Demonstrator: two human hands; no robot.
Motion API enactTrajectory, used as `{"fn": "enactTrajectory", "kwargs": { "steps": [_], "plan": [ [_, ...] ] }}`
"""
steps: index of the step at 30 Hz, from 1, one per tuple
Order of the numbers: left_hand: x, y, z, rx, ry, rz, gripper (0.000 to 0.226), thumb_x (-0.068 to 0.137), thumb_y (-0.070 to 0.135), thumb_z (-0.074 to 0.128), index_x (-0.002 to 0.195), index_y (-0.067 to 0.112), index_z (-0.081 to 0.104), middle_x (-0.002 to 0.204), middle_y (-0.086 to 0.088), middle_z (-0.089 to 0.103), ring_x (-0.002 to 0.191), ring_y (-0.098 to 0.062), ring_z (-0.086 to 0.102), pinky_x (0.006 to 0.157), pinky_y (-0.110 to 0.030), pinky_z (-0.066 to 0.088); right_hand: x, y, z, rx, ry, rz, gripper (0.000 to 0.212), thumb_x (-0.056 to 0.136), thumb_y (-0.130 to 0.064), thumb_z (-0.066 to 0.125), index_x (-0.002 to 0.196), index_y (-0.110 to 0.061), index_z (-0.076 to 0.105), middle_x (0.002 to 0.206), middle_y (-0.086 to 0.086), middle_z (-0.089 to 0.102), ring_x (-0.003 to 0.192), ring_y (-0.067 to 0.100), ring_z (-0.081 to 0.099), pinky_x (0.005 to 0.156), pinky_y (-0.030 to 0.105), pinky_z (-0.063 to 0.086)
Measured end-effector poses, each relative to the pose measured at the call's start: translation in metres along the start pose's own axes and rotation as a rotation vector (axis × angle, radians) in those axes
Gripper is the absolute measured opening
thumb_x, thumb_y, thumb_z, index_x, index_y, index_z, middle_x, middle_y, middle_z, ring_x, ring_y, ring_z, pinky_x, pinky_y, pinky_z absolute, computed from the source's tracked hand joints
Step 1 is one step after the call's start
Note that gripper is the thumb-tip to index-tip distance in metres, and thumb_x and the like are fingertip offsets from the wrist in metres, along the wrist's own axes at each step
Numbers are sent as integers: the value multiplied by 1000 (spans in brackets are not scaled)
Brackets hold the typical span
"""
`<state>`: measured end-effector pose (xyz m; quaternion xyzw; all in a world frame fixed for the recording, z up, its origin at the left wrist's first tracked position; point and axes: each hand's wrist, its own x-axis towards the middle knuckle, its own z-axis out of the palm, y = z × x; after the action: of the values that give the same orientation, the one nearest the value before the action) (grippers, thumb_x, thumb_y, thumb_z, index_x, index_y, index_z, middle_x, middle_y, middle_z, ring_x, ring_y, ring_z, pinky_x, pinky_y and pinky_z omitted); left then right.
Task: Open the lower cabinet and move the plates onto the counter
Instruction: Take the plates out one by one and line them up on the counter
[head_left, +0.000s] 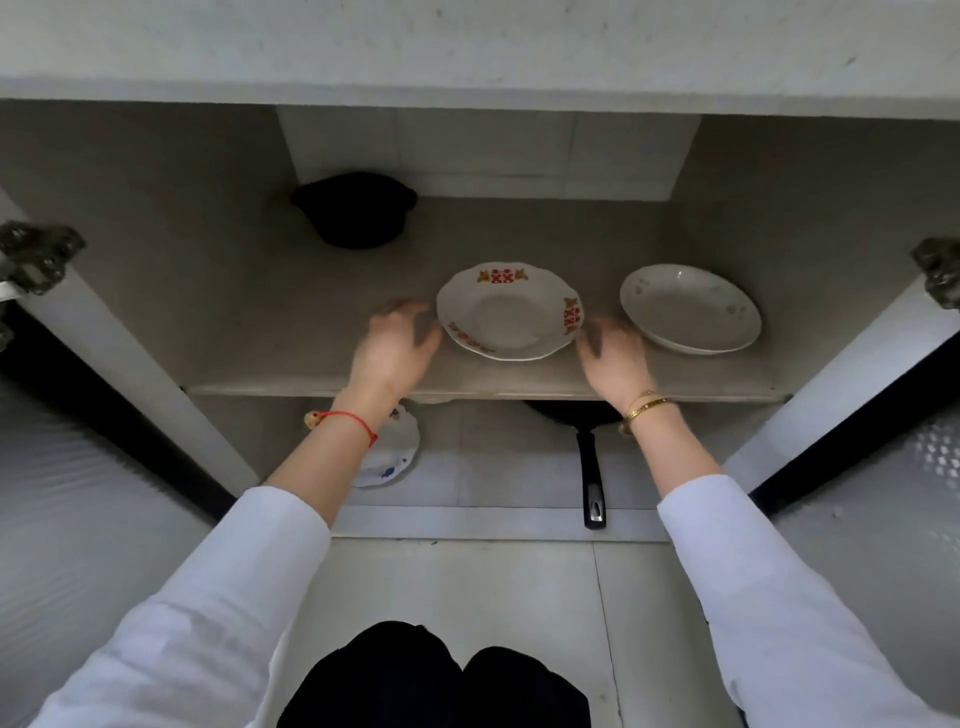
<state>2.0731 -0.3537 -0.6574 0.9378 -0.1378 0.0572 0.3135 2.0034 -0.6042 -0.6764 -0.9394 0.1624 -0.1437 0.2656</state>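
The lower cabinet stands open, both doors swung outward. On its upper shelf (291, 332) lies a white plate with red and gold marks (506, 312), and to its right a plain white plate with faint flowers (691, 309). My left hand (397, 348) is beside the marked plate's left rim, fingers spread. My right hand (615, 358) is beside its right rim, fingers spread too. Neither hand clearly grips the plate. The counter's front edge (467, 78) runs across the top.
A black pot (356, 210) sits at the shelf's back left. Below the shelf lie a black frying pan with its handle (592, 478) pointing outward and a white dish with blue marks (389, 452). The open doors (78, 467) (883, 467) flank my arms.
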Motion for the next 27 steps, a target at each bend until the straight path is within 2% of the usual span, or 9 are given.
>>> {"fn": "enactTrajectory", "kwargs": {
  "steps": [2, 6, 12, 21, 24, 27],
  "plan": [
    [15, -4, 8, -6, -31, -51, 44, 95, 38, 50, 131, 14, 55, 133, -12, 56, 114, -33, 58, 92, -39, 47, 12, 2, 7, 0, -43, 30, 34, 96, -31, 43, 109, -5, 59, 107, 22, 62, 99, 36, 58, 81, 34, 44],
    [35, -16, 23, 33, -88, -114, 46, 95, 40, 48, 125, 7, 59, 129, -17, 58, 115, -34, 56, 94, -39, 47, 28, 6, 18, -29, -69, 77, 39, 97, -34, 40, 111, -3, 59, 113, 24, 61, 104, 39, 56, 88, 39, 45],
    [41, -19, 37, -29, -132, -81, 43, 94, 41, 49, 113, 6, 67, 119, -17, 65, 107, -33, 60, 85, -31, 45, 36, 9, 25, 11, -89, 146, 36, 96, -30, 41, 112, -3, 59, 110, 25, 62, 100, 39, 58, 73, 31, 36],
    [40, -12, 38, -71, -151, -44, 34, 93, 33, 54, 112, 9, 67, 116, -12, 67, 106, -30, 60, 77, -24, 38, 32, 5, 20, 87, -118, 136, 31, 96, -26, 42, 102, -3, 62, 95, 17, 66, 93, 35, 60, 70, 28, 36],
    [28, -14, 35, -144, -139, -34, 30, 93, 28, 55, 108, 7, 70, 112, -14, 69, 104, -31, 63, 83, -27, 45, 20, 4, 19, 137, -112, 118, 26, 95, -23, 44, 100, -4, 62, 90, 13, 63, 90, 33, 61, 69, 26, 36],
    [5, -18, 28, -218, -124, -41, 29, 93, 27, 56, 112, 9, 69, 114, -11, 69, 105, -28, 63, 90, -32, 49, -1, 2, 18, 199, -70, 87, 25, 95, -21, 44, 107, -6, 60, 102, 13, 64, 90, 26, 58, 73, 25, 36]
  ]
}}
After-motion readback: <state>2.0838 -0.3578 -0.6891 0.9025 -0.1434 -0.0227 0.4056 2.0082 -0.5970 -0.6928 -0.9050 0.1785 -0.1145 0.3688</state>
